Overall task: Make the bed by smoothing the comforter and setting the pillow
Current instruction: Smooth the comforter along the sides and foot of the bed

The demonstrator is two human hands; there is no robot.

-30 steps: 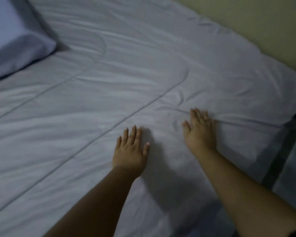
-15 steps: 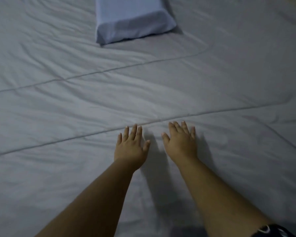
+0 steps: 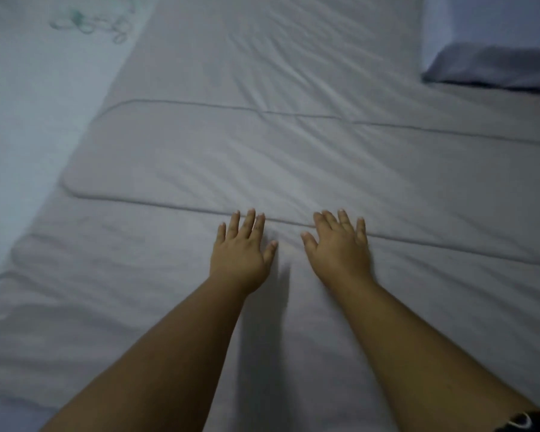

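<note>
Two bare arms reach out from the near edge over a pale grey comforter (image 3: 293, 157) that covers most of the bed. The left hand (image 3: 239, 257) and the right hand (image 3: 339, 251) lie palm down on it, close together, fingers straight and slightly spread, gripping nothing, with the fingertips reaching a stitched seam (image 3: 169, 204) that runs left to right. Soft creases fan across the cloth beyond the hands, and deeper rumples sit at the near left. The likely trouble from here is that, with the hands so close, a push away from the body could heap a ridge of cloth ahead of the fingers or pinch a fold in the narrow gap between the thumbs instead of flattening it, and the near-left rumples could be missed altogether. The pillow (image 3: 496, 63) lies at the far right corner, well apart from both hands and partly cut off by the frame, so whether it sits straight cannot be told; a strong sweep to the right might nudge it. Along the left runs a lighter cloth (image 3: 44, 88) with a faint green print (image 3: 88, 23) at the far end. A dark band (image 3: 527, 420) shows at the right arm in the near right corner. Nothing lies between the hands and the creases
</note>
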